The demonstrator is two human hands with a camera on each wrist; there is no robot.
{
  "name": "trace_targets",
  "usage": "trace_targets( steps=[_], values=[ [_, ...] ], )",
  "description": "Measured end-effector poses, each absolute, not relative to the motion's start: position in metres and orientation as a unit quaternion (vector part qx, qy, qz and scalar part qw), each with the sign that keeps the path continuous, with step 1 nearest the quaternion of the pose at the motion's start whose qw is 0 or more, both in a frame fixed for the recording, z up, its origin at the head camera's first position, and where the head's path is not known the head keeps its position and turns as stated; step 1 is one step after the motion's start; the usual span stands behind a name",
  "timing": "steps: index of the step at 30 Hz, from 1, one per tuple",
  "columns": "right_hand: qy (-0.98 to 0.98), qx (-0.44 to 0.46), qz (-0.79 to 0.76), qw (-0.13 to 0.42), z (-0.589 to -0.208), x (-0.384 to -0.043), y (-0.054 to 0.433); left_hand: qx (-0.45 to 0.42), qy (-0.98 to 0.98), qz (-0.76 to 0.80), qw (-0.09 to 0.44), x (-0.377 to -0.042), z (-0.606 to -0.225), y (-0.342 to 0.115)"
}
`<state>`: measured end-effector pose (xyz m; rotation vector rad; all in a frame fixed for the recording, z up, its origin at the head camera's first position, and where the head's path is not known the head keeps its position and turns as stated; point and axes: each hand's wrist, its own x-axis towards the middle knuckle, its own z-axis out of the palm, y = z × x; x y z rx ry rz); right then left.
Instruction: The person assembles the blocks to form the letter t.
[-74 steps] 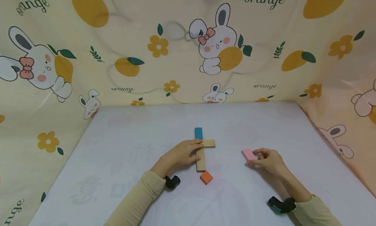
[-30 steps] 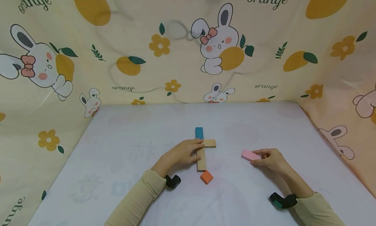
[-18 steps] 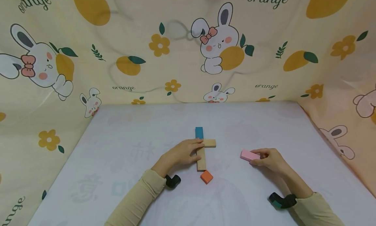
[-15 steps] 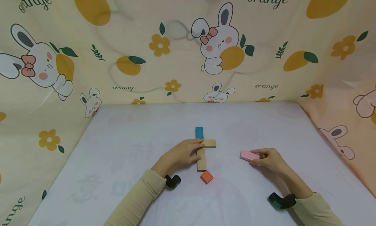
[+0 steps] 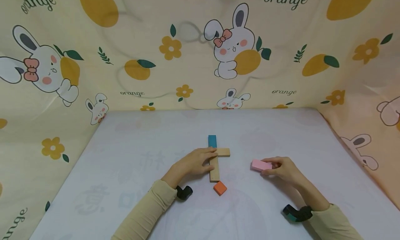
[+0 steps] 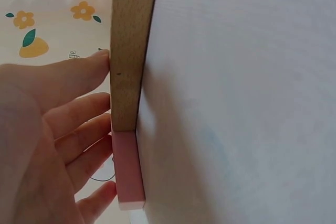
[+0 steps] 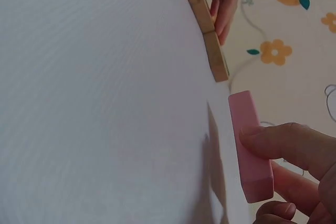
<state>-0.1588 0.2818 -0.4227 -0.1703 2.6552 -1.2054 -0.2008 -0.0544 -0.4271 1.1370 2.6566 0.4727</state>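
Observation:
My left hand [image 5: 197, 160] rests over the middle of a flat block figure, its fingers loosely extended. In the left wrist view, its fingertips touch a long natural wood block [image 6: 127, 56] and a pink block [image 6: 128, 169] lying end to end with it. The hand hides that pink block in the head view. A blue block [image 5: 212, 141] lies at the figure's far end, a short wood block [image 5: 223, 152] juts right, and an orange block [image 5: 220, 188] sits turned cornerwise at the near end. My right hand [image 5: 285, 169] pinches another pink block [image 7: 243, 111] between thumb and fingers, right of the figure.
The blocks lie on a white tabletop [image 5: 150, 129]. A patterned cloth [image 5: 193, 73] with rabbits and oranges rises along the back and sides. Black wrist cameras [image 5: 185, 193] sit at both sleeves.
My right hand has turned its pink block from a steep slant to nearly sideways and brought it left, slightly closer to the figure. My left hand and the other blocks stay put.

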Motion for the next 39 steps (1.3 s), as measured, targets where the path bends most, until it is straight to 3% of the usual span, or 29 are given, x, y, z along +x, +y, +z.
trace_targets(
  steps=[39],
  values=[
    [0.890,-0.105,-0.428,0.113,-0.423,-0.155,0.249,0.376,0.905,0.160,0.115,-0.202,-0.430,-0.054]
  ],
)
